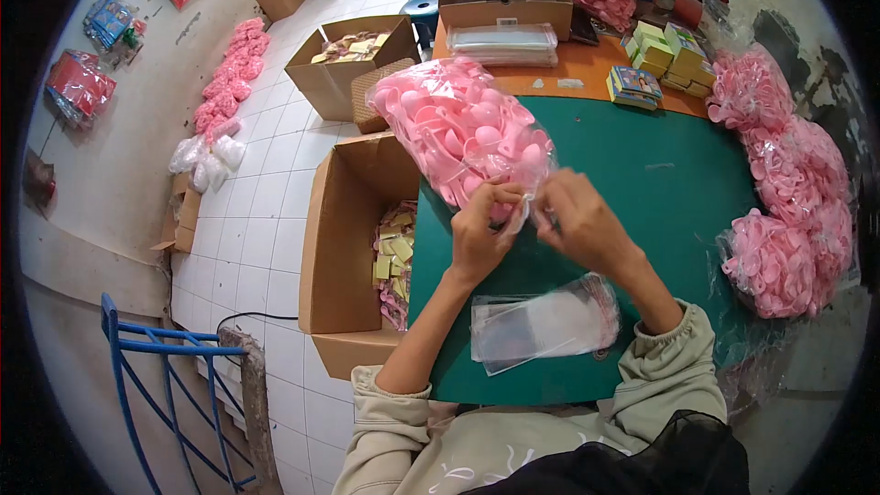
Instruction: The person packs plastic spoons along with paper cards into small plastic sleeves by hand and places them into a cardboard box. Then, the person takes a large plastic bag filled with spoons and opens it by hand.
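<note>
A large clear plastic bag full of pink spoon-like pieces (pixel 467 128) lies on the green table top (pixel 642 183), its gathered neck toward me. My left hand (pixel 486 231) pinches the neck from the left. Close beside it, my right hand (pixel 579 220) has its fingers bent together at the same neck; what lies between its fingertips is too small to make out. Nearer to me, a loose stack of flat clear plastic sleeves (pixel 545 323) rests on the table.
Left of the table stands an open cardboard box (pixel 353 220) with small yellow and pink packets. Pink-filled bags (pixel 793 192) line the right edge. Small boxes (pixel 634 87), clear packaging (pixel 502 44) and another carton (pixel 504 9) sit at the back. A blue metal rail (pixel 165 348) stands lower left.
</note>
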Motion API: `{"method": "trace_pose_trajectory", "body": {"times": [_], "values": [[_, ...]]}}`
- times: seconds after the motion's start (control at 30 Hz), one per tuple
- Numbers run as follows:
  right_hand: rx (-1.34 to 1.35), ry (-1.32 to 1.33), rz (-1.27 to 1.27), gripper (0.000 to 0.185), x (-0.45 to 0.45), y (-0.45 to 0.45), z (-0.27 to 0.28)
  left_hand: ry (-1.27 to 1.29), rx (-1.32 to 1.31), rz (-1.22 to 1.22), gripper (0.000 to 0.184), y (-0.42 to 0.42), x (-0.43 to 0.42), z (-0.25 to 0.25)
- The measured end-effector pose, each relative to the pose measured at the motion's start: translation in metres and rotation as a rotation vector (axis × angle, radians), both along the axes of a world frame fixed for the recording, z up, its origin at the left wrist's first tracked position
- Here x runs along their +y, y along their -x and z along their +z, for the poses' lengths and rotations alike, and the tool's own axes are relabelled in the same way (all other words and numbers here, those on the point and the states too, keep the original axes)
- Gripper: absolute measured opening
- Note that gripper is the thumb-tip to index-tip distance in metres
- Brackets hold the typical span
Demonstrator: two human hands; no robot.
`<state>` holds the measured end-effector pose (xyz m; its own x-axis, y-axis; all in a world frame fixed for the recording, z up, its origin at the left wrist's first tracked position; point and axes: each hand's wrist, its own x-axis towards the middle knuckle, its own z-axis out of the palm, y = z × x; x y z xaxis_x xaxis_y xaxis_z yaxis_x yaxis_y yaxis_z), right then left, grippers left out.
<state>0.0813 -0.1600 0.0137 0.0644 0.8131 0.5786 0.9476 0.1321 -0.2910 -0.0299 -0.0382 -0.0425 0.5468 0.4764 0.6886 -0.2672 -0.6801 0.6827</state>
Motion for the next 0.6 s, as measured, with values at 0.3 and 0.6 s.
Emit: {"method": "trace_pose_trajectory", "body": {"times": [0.3, 0.6], "values": [[0.418, 0.070, -0.007, 0.025, -0.001, -0.010, -0.010, 0.053, -0.031, -0.053, 0.017, 0.002, -0.002, -0.001], [0.516, 0.030, -0.004, 0.018, 0.000, -0.012, -0.013, -0.360, -0.081, 0.176, 0.027, 0.007, -0.002, 0.017]]}}
